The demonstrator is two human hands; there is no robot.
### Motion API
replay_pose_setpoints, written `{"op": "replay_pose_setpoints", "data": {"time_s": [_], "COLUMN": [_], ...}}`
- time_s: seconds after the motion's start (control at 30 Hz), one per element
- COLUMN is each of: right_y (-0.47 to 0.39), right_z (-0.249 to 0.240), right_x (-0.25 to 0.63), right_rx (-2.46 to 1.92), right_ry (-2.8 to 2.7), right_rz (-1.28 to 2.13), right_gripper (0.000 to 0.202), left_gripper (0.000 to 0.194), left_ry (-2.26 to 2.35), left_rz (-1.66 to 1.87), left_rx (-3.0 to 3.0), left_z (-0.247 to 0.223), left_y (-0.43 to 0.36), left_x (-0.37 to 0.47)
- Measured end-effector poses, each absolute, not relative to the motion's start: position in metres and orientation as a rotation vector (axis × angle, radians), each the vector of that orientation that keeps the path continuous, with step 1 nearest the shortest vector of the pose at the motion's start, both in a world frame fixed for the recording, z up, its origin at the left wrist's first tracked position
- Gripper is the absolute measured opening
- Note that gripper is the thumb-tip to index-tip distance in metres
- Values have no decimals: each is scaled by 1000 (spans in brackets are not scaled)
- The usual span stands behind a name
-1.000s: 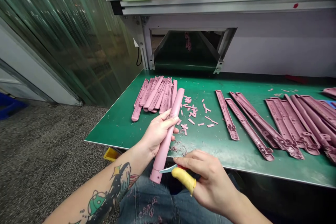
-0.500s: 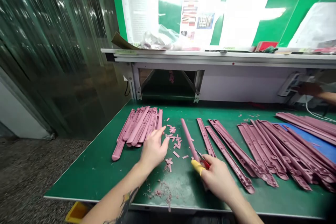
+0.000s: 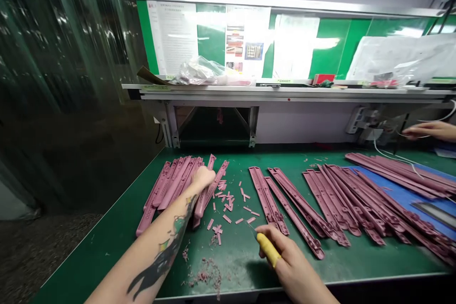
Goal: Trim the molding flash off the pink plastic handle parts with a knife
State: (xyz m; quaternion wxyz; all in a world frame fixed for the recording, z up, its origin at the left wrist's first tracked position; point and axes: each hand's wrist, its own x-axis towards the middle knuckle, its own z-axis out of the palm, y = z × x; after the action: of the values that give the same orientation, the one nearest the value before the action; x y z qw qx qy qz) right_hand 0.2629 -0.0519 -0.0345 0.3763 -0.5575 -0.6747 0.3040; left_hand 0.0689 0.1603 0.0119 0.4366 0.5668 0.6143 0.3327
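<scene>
My left hand is over the left pile, its fingers closed around a long pink plastic strip; part of the grip is hidden behind the hand. Under and beside it lie several similar pink strips, side by side. My right hand hovers above the front of the bench, closed on a small knife whose thin blade points up and left; its handle is hidden in the fingers. A yellow cover wraps the thumb. Small pink offcuts lie scattered between my hands.
Fine pink shavings lie near the front edge of the green bench. More pink strips spread out at right, some on a blue sheet. Another person's hand reaches in at far right. A shelf runs across the back.
The strip that was in front of my right hand is now at the left pile, in my left hand. My left hand has closed. The view has shifted right and up.
</scene>
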Motion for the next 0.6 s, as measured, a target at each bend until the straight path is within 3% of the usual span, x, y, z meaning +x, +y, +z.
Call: {"op": "replay_pose_setpoints", "data": {"time_s": [0.2, 0.37, 0.6], "right_y": [-56, -45, -41], "right_z": [-16, -11, -19], "right_x": [262, 241, 230], "right_rx": [-1311, -1153, -1220], "right_ry": [-1666, -1782, -1863], "right_rz": [781, 373, 146], "right_gripper": [15, 23, 24], "left_gripper": [31, 26, 29], "left_ry": [1105, 955, 930], "left_rz": [899, 840, 788], "left_rx": [1107, 802, 605], "left_z": [5, -11, -22], "left_y": [53, -45, -66], "left_x": [41, 31, 26]}}
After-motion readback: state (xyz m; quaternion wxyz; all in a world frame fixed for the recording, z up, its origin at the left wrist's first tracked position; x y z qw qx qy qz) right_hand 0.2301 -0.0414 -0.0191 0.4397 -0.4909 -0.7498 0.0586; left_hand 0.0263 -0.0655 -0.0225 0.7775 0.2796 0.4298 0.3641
